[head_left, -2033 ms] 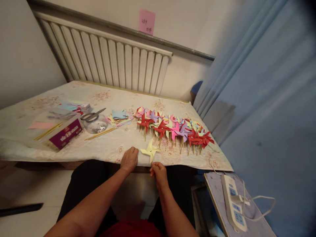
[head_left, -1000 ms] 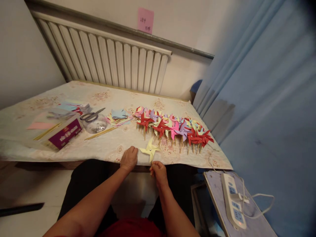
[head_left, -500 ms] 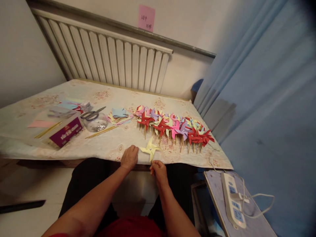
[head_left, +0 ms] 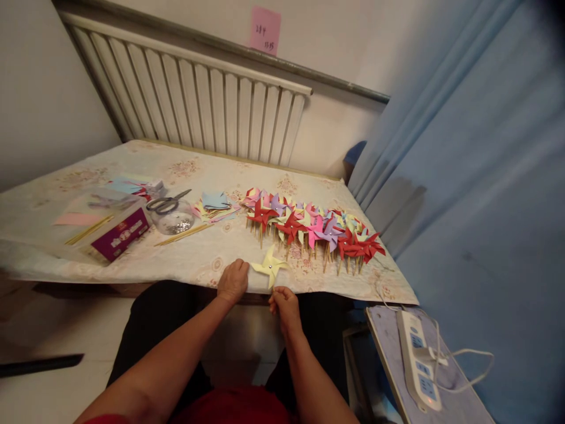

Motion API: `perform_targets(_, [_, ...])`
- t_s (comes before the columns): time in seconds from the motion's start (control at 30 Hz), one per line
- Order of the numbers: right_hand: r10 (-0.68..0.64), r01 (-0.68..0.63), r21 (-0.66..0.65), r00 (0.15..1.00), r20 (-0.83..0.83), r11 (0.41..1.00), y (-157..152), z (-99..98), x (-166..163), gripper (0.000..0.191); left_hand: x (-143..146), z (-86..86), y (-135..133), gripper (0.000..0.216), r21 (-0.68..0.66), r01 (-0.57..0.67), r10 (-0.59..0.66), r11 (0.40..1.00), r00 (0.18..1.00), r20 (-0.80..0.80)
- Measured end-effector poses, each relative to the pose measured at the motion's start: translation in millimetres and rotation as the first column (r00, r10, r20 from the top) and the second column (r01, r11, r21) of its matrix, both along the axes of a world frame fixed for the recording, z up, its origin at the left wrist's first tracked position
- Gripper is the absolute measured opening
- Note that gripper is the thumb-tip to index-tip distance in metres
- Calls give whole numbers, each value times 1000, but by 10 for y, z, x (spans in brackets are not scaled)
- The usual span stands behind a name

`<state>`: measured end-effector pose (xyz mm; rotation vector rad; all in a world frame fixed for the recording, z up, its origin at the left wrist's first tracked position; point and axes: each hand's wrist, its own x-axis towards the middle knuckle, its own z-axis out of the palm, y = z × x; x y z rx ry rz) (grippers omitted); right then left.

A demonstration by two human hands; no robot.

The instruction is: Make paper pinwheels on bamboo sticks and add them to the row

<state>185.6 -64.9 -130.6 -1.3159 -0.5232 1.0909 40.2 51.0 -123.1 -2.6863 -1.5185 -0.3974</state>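
A pale yellow paper pinwheel (head_left: 271,267) with a shiny pin at its centre is held up over the table's front edge. Just below it, my right hand (head_left: 285,305) is closed in a pinch on its stick, most of which the fingers hide. My left hand (head_left: 233,279) is curled closed beside the pinwheel's left tip, resting by the cloth edge; whether it grips anything is hidden. Beyond both hands stand several finished pinwheels (head_left: 309,227) in red, pink, purple and yellow, on thin sticks in a row.
Scissors (head_left: 168,202) lie across a clear bowl (head_left: 173,224) of pins. Nearby are loose sticks (head_left: 184,234), a stack of paper squares (head_left: 215,201) and a purple-labelled bag (head_left: 121,234). A power strip (head_left: 418,359) lies on a side stand at right, by a blue curtain (head_left: 468,194).
The view has shifted very slightly. Both hands and the yellow pinwheel keep nearly the same pose.
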Motion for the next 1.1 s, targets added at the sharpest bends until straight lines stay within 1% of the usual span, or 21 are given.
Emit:
perform_targets(0.17, [4,-4,-4,1000,2,1000,2,-17,2,28,4,6,0,26,-9,-1,0,1000,1000,-7])
perform_targets(0.57, [-2,1,23,1000,24,1000,-5,-71,25,24,-9,-16,-8,26,6,11,-11,1000,1000,14])
perform_targets(0.7, [-11,11,8,999,32,1000,0,-90,30,25,-17,-6,-6,26,-4,27,-27,1000,999,24])
perform_targets(0.8, [-21,21,3,999,36,1000,10,-51,29,26,-27,22,-1,24,-23,41,-41,999,999,30])
perform_targets(0.93, [-35,33,36,998,50,999,43,54,52,24,-24,86,39,23,-58,49,-48,997,999,16])
perform_targets(1.1, [-61,54,58,992,114,997,152,145,132,22,29,159,136,25,-122,17,-15,992,1000,23])
